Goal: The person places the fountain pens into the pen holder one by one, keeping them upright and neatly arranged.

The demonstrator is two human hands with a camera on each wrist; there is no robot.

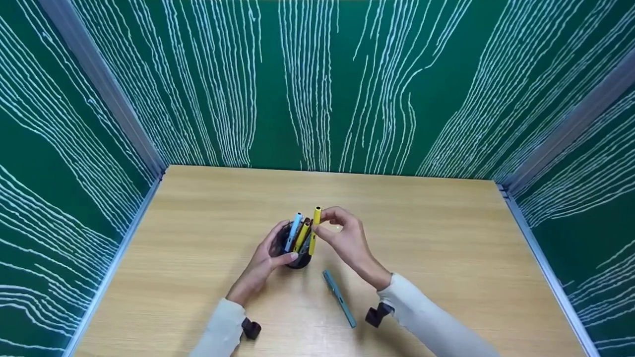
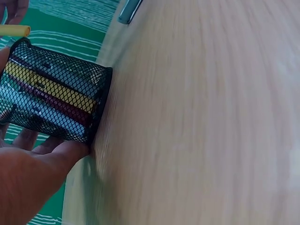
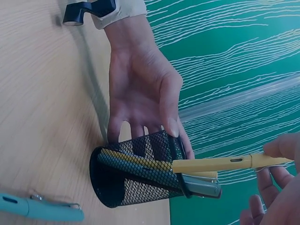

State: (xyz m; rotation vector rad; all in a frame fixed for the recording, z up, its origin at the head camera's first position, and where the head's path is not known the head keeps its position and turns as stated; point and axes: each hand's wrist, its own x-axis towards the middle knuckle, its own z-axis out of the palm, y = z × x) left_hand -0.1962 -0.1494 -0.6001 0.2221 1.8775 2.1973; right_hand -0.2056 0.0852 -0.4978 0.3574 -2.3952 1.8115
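My left hand point(image 1: 262, 267) is wrapped around a black mesh pen cup point(image 3: 140, 192), its thumb at the rim. Inside the cup stand a light blue pen point(image 1: 293, 231), a yellow pen point(image 1: 301, 239) and a few darker ones. Thumb and fingers of my right hand point(image 1: 351, 240) pinch another yellow pen point(image 3: 211, 164) near its upper end. That pen's lower end overlaps the cup's rim in the right wrist view; whether it is inside the cup I cannot tell. A teal pen point(image 1: 340, 299) lies on the table below my right hand.
The wooden table point(image 1: 213, 208) carries the cup and the loose pen. Green panels point(image 1: 270, 99) with wavy white lines rise at the back and both sides, joined by grey metal posts point(image 1: 106, 74). A black wrist mount point(image 1: 378, 315) sits at each sleeve.
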